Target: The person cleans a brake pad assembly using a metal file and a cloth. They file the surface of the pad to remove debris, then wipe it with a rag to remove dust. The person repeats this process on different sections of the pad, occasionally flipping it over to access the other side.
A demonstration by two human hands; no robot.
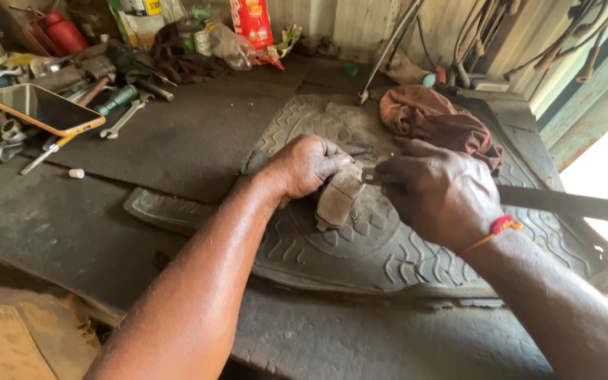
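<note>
a worn, dusty brake pad [338, 197] lies on the ribbed rubber mat [402, 260], gripped at its upper end by the left hand [304, 167], fingers curled tight over it. the right hand [439, 191] is closed around a long flat dark tool [571, 204] whose tip meets the pad's upper edge. just beyond the pad, on the mat, sits a crumpled reddish-brown rag [438, 119]. far left of the pad, on the grimy table [58, 225], lie a phone [41, 109] with an orange edge, a spanner [124, 118] and a green-handled screwdriver [115, 100]. a plastic bottle [228, 43] rests beyond them by the wall.
</note>
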